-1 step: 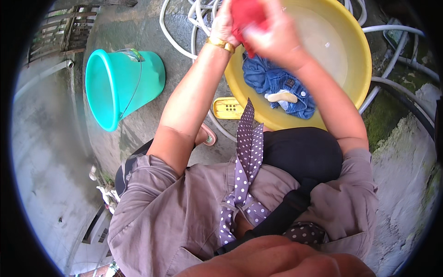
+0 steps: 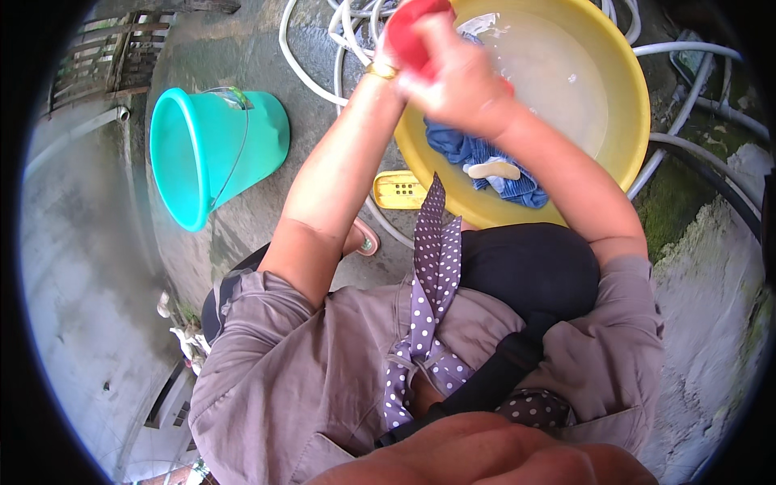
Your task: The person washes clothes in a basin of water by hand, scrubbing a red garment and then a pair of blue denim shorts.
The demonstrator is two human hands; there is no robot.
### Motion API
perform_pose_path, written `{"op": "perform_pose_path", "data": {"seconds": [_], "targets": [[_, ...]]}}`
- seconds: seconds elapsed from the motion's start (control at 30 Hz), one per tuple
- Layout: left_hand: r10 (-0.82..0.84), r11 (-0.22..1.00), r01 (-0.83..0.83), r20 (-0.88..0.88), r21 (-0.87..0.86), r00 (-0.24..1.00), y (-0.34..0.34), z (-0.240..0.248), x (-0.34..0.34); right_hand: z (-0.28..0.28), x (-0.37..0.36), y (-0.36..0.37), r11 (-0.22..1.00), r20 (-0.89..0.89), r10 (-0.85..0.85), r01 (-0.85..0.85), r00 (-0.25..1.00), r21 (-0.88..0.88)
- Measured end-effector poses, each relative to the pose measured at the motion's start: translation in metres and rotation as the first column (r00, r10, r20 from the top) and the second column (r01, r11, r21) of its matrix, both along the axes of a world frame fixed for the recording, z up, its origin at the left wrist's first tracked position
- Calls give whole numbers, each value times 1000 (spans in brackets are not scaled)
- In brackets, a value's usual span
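Both my hands are over the left far side of a yellow tub [image 2: 643, 105], gripping a red cloth [image 2: 410, 34] between them. My left hand [image 2: 390, 58], with a gold bracelet at its wrist, is around the far left of the cloth; its fingers are mostly hidden. My right hand [image 2: 461, 85], smeared by motion, closes over the cloth from the right. Below them in the tub lies a bunched blue denim garment [image 2: 449, 144]. A tan oval piece [image 2: 495, 170], its kind unclear, rests on the denim. Cloudy water [image 2: 566, 81] stands in the tub.
A yellow soap dish [image 2: 392, 191] with square holes is on the ground by the tub's left edge. Further left is a turquoise bucket [image 2: 263, 129] with a wire handle. White hoses [image 2: 295, 69] coil behind and right of the tub. My sandal [image 2: 368, 238] shows near the dish.
My right hand has swept left and down across the red cloth, which has shifted slightly left. A patterned light-blue patch now shows in the tub beyond my hand.
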State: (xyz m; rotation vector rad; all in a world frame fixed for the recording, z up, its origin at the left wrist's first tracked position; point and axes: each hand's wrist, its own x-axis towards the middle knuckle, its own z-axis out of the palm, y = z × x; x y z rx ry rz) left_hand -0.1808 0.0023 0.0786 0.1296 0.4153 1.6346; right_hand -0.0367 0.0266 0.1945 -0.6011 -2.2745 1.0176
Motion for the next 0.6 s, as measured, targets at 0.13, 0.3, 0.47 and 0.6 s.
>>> {"op": "perform_pose_path", "data": {"seconds": [0.13,0.3,0.47,0.6], "targets": [[85,991,-107,-241,-77,967,-22,-18,34,-34,2,12,985,-7,95,-93,995,143],[207,900,-275,-223,-339,953,-5,-8,73,-74,20,39,991,19,-93,94,995,-97],[234,834,-311,-218,-455,947,-6,23,94,-80,33,56,955,210,-68,3,975,297],[48,913,-224,-453,-342,890,-6,17,57,-33,14,17,977,-158,208,-198,965,80]]}}
